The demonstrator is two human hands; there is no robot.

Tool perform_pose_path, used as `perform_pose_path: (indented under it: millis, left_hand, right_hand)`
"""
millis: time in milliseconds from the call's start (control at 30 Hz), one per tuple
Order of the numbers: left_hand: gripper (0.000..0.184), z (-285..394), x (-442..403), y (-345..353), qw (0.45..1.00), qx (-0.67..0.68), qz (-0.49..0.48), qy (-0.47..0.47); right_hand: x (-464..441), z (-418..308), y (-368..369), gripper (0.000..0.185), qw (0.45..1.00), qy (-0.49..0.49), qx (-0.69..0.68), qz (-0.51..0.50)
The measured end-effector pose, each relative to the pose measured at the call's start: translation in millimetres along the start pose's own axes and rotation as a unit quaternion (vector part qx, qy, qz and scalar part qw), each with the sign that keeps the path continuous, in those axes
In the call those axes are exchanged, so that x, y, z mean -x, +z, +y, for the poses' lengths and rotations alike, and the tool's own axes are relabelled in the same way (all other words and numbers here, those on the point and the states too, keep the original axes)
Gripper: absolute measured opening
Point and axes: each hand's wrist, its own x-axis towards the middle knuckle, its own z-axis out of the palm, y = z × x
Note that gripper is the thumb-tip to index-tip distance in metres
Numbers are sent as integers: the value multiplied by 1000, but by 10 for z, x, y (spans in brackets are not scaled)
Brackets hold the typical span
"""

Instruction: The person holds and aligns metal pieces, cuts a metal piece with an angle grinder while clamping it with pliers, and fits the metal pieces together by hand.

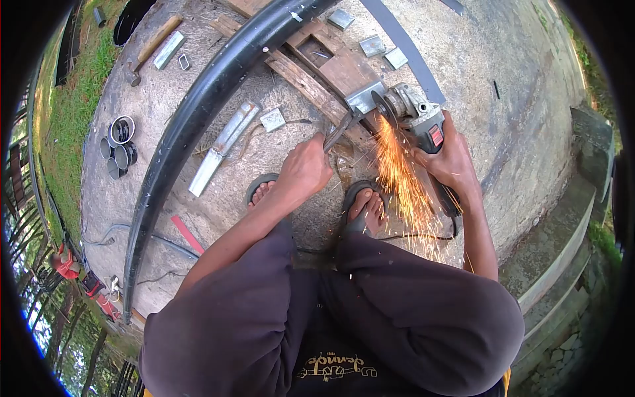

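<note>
Black pipe (192, 119): thick, curved, sweeping down the left of the concrete (522, 73)
Hammer (157, 44): at upper left, wooden handle slanting up rightward
Tube pieces (122, 157): four, clustered left of the pipe (the top one pale-rimmed)
Red strip (187, 234): flat on the concrete near a grey cable (165, 239)
Grass (86, 92): along the left side
Steps (555, 251): at the right edge of the concrete

An outdoor metal workshop is indicated: rough concrete floor (522, 119) is bordered by grass (89, 86) at left, sparks (395, 162) are thrown by a grinder (422, 119) right of centre, and metal pieces (340, 19) are scattered at top.
</note>
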Motion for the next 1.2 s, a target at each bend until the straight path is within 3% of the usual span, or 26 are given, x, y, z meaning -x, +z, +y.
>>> perform_pose_path:
  millis: [167, 1200]
  left_hand:
    - [21, -16, -12, 24, 1000, 5, -6, -9]
    - [22, -50, -26, 65, 1000, -1, 0, 0]
  right_hand:
    - [-8, -86, -40, 93, 999, 32, 13, -21]
    - [-38, -145, -37, 89, 1000, 6, -7, -5]
